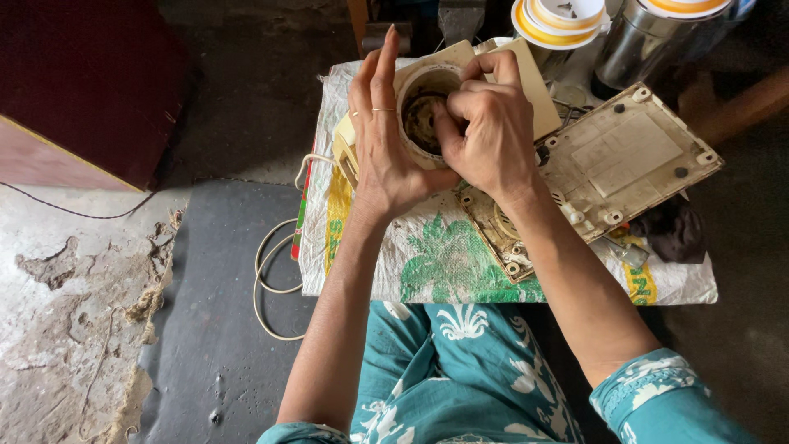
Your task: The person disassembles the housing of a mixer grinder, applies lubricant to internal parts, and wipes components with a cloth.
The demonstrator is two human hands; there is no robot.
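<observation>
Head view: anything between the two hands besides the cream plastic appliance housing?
No. In the head view, only the cream plastic appliance housing, with its round dirty opening, sits between left hand and right hand; right fingertips reach into it.

Sack cloth (pixel 460 263): white woven, green leaf print, spread flat as the work surface.
Base plate (pixel 629 156): cream, square, grimy, lying flat at the right, screw posts at its corners.
Cord (pixel 267 279): pale loop trailing off the left edge onto the dark floor.
Steel canister (pixel 645 41): top right, shiny.
Cups (pixel 563 18): white, yellow-banded, stacked just beside the canister.
Dark rag (pixel 678 230): crumpled at the right edge.
</observation>
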